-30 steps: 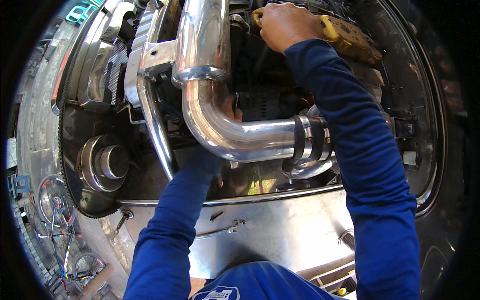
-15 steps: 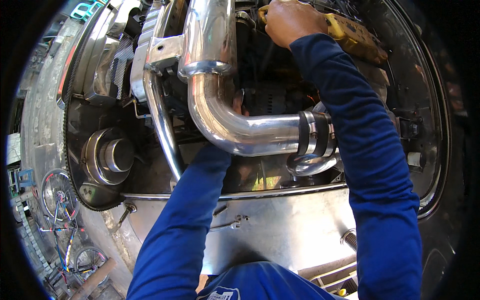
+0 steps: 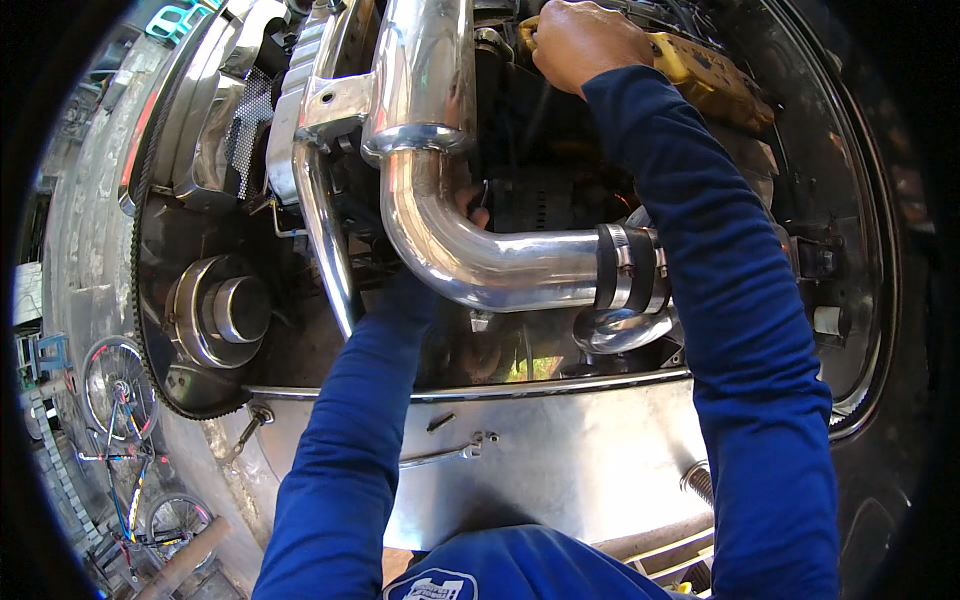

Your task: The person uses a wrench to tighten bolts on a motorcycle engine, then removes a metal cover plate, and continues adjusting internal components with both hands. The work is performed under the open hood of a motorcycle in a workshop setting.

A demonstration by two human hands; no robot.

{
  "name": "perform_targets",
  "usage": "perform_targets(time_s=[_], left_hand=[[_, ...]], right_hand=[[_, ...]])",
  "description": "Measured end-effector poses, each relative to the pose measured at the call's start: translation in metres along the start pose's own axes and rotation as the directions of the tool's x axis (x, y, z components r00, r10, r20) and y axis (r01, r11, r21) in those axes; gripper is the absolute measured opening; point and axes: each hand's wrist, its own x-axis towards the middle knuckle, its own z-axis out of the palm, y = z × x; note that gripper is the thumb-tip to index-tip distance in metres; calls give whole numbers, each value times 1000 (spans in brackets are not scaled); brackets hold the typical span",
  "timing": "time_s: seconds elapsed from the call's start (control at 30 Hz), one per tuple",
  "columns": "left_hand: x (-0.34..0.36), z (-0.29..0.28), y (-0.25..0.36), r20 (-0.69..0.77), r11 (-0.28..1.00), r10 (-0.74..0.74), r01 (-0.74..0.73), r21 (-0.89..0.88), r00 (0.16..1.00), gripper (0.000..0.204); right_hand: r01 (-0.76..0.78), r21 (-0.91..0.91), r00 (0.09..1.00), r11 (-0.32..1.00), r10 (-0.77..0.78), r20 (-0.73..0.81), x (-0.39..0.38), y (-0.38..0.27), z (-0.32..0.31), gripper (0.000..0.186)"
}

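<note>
Right hand [image 3: 592, 45] curled at the end of a yellow engine cover [image 3: 710, 82]; whether it grips or merely rests cannot be told. Left hand [image 3: 479, 214] largely hidden behind the polished pipe elbow [image 3: 437, 250], fingertips beside a dark slotted housing [image 3: 537, 205]; its grasp cannot be determined. The elbow spans the front of the engine bay, entering a clamped black coupling [image 3: 630, 266]. A wrench [image 3: 438, 460] lies on the metal panel [image 3: 570, 440]. The step in hand appears to be reaching around the pipework; further movement would call for careful clearance in the narrow gap.
</note>
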Motion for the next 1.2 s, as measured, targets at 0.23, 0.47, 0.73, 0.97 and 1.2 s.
perform_targets(time_s=[0.23, 0.47, 0.73, 0.97, 1.2], left_hand=[[22, -23, -1, 136, 993, 1, 15, -115, 991, 55], [7, 16, -17, -55, 991, 131, -130, 25, 990, 52], [8, 16, -11, -50, 998, 61, -60, 24, 997, 47], [-2, 18, 32, -175, 978, 12, 25, 209, 984, 43], [-3, -10, 19, -61, 968, -64, 77, 240, 996, 53]], right_hand=[[12, 10, 1000, 1000, -12, -22, -1, 1, 0, 25], [-37, 80, 999, 996, 38, -7, 2, 12, 0, 29], [-65, 121, 998, 991, 63, 24, -4, 13, -9, 31], [-104, 144, 993, 984, 96, 62, -2, 9, -15, 31], [-116, 140, 992, 983, 108, 62, -1, 11, -11, 29]])
